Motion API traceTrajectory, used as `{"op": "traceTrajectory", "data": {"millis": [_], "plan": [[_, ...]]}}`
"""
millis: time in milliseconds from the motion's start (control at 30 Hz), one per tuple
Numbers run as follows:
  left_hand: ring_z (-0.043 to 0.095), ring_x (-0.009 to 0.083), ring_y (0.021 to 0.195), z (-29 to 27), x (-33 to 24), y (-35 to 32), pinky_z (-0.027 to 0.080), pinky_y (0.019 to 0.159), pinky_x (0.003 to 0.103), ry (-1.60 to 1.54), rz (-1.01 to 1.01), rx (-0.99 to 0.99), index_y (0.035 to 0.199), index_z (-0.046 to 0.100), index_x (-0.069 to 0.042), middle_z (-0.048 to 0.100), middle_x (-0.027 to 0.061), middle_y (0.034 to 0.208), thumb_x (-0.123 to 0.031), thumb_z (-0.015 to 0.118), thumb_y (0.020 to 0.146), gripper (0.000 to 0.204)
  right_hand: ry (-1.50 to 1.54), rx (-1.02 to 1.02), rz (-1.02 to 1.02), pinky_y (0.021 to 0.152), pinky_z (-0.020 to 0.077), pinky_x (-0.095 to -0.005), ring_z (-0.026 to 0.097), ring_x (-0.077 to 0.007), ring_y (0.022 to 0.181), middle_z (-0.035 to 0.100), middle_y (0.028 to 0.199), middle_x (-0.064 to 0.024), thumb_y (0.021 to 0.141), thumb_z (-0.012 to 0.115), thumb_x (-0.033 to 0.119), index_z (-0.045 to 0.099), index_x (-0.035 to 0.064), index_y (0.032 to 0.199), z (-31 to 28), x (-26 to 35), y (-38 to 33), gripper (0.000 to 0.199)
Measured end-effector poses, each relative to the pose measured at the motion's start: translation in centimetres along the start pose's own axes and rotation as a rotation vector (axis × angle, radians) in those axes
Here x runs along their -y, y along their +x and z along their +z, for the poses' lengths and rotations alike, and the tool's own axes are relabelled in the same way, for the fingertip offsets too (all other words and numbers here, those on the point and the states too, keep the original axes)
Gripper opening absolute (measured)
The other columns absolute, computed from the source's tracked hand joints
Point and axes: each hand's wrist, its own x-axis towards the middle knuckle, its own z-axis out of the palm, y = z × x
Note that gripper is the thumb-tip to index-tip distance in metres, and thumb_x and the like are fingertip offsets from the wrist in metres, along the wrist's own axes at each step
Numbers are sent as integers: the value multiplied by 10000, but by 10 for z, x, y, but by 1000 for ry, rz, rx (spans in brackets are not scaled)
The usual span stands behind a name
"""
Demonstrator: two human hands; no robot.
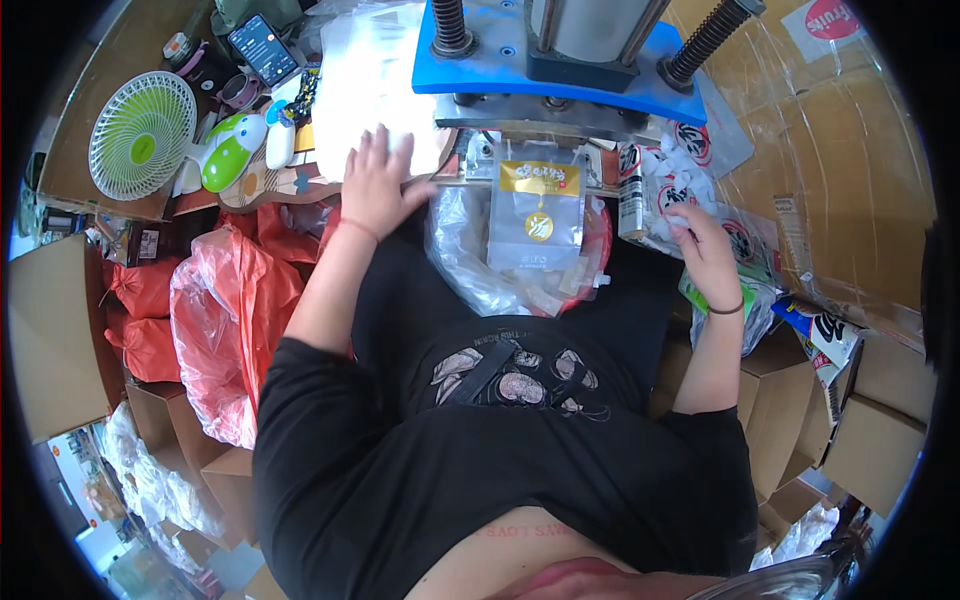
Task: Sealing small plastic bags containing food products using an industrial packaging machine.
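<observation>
The person sits close to a press machine with a blue plate (pixel 560 60) above the work place. The left hand (pixel 375 185) lies flat and open, fingers spread, on a stack of clear plastic bags (pixel 375 85) at the edge of the table. It presses on the lower part of the stack and grips nothing.

The right hand (pixel 705 250) is at the other side, well apart from the left one. Its fingers are bent around the lower edge of a bundle of white packets with red and black print (pixel 655 185), which stands just beside the machine. I cannot tell if the hand really grips one packet or only touches the bundle.

Between the two hands, under the plate, hangs a transparent pouch with a gold label (pixel 538 205). It is upright, with the top near the machine and the bottom over a clear bag of finished pouches (pixel 470 255) in the person's lap. No hand touches this pouch; it is nearer to the left hand's thumb than to the right hand.

At the far left a small green and white fan (pixel 140 135) stands, and red plastic bags (pixel 235 300) lie beside the person's left arm.
</observation>
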Motion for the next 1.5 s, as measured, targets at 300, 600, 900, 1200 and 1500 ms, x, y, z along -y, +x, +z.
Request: {"op": "traceTrajectory", "data": {"millis": [300, 600, 900, 1200, 1500], "plan": [[654, 178, 693, 17, -16, -48, 508, 659, 308, -296, -101, 285, 983, 719, -28, 669, 90, 747, -231, 715, 914, 215, 273, 119, -92, 765, 512, -267, 637, -98, 857, 704, 940, -46, 929, 676, 67, 698, -3, 994, 50, 78, 34, 98], [630, 86, 755, 71, -53, -78, 513, 704, 247, -296, -115, 680, 1016, 719, 5, 713, 19, 844, -232, 729, 924, 255, 417, -27, -31, 791, 503, -266, 640, -111, 864, 703, 917, -44, 959, 660, 132, 693, -19, 970, 54, 99, 65, 154], [693, 167, 938, 91, -59, -81, 548, 892, 315, -746, -527, 933, 1211, 630, 25, 716, 85, 1068, -152, 703, 925, 345, -232, 112, -26, 864, 480, -349, 615, -263, 990, 640, 1058, -120, 937, 660, 282, 604, 9, 1095, 6, 56, 37, 321], [680, 209, 1047, 97, -35, -14, 560, 897, 339, -844, -544, 716, 1261, 583, 17, 670, 140, 1201, -100, 695, 908, 389, -284, 443, 17, 887, 476, -381, 580, -333, 1069, 593, 1137, -162, 919, 647, 268, 583, 11, 1115, -5, 12, 11, 330], [661, 258, 827, -3, 8, -11, 533, 761, 325, 345, 404, -180, 1261, 533, -25, 656, 155, 1073, -206, 745, 895, 460, 65, -4, 259, 872, 481, -370, 621, -263, 998, 651, 1092, -137, 989, 565, 175, 598, 22, 1162, -6, -28, -8, 234]]}}
